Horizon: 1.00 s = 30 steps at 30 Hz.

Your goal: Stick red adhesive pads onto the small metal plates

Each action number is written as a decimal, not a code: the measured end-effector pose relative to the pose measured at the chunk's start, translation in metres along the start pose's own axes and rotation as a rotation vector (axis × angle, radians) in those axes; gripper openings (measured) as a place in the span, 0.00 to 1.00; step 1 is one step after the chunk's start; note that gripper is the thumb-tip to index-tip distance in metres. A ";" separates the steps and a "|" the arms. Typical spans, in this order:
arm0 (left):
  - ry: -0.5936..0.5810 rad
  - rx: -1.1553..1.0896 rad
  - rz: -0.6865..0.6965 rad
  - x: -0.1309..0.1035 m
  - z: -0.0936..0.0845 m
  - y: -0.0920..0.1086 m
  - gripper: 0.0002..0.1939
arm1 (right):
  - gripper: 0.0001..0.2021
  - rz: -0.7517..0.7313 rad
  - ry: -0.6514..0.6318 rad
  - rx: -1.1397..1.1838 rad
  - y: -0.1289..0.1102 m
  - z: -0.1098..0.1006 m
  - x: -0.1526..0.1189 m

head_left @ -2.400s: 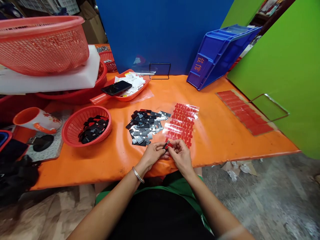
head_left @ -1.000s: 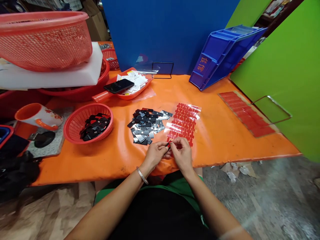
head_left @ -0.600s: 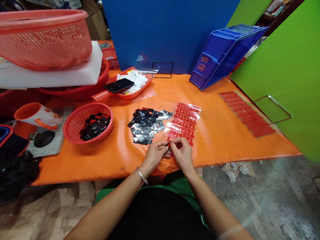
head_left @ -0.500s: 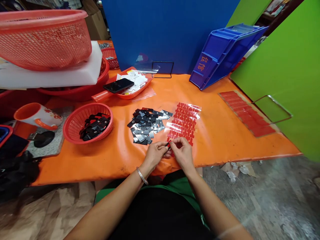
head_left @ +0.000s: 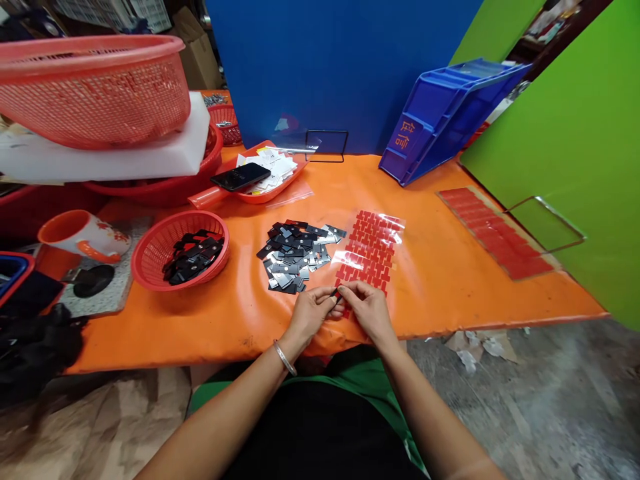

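Observation:
Close to the table's front edge, my left hand is closed on a small flat black plate. The fingertips of my right hand are pinched together at the upper end of that plate; whether a sticker is between them is hidden. Just beyond my hands lies a clear sheet of red stickers, its near end partly covered by my fingers. To its left is a loose pile of black plates, some showing shiny faces. A red plastic basket farther left holds more black plates, a few with red on them.
At the back, a red dustpan bears paper slips and a phone. A cup and large baskets crowd the left. A blue crate leans at back right, near another red sheet.
The view has shifted slightly, so the table things sit a little lower. Both hands remain together around the black plate, with the right fingertips slightly shifted at its upper end.

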State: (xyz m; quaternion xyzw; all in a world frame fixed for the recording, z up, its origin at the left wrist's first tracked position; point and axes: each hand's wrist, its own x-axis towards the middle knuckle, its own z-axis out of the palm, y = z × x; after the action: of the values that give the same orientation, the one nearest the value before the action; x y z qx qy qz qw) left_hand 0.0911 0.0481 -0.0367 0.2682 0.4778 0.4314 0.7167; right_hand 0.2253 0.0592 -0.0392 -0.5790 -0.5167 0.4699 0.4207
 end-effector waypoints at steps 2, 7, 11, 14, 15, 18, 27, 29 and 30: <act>-0.017 0.013 0.003 -0.001 0.001 0.000 0.12 | 0.16 -0.016 -0.007 -0.070 0.000 -0.001 -0.001; -0.047 0.045 0.027 -0.009 0.001 0.010 0.13 | 0.20 0.024 0.041 -0.093 0.005 -0.002 -0.003; 0.099 0.174 0.250 -0.019 -0.026 0.044 0.16 | 0.18 -0.003 0.050 -0.097 0.005 0.002 -0.005; 0.354 0.414 0.469 -0.025 -0.071 0.081 0.17 | 0.14 -0.106 0.016 -0.192 0.001 0.006 -0.010; 0.459 0.525 0.548 -0.027 -0.087 0.092 0.17 | 0.12 -0.134 0.002 -0.220 -0.001 0.007 -0.011; 0.796 0.955 0.652 -0.033 -0.130 0.119 0.15 | 0.08 -0.198 -0.023 -0.301 -0.006 0.009 -0.016; 0.619 1.413 0.796 -0.019 -0.117 0.093 0.11 | 0.06 -0.329 -0.017 -0.374 -0.016 0.016 -0.022; 0.483 1.429 0.734 -0.008 -0.104 0.079 0.10 | 0.05 -0.344 -0.026 -0.377 -0.015 0.017 -0.022; 0.457 1.436 0.708 -0.002 -0.100 0.073 0.11 | 0.05 -0.348 -0.032 -0.379 -0.014 0.017 -0.022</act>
State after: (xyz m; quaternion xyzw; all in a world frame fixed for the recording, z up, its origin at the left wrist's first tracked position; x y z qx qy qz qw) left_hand -0.0276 0.0788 -0.0178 0.7003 0.6580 0.2654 0.0789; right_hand 0.2051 0.0393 -0.0267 -0.5423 -0.6941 0.2940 0.3710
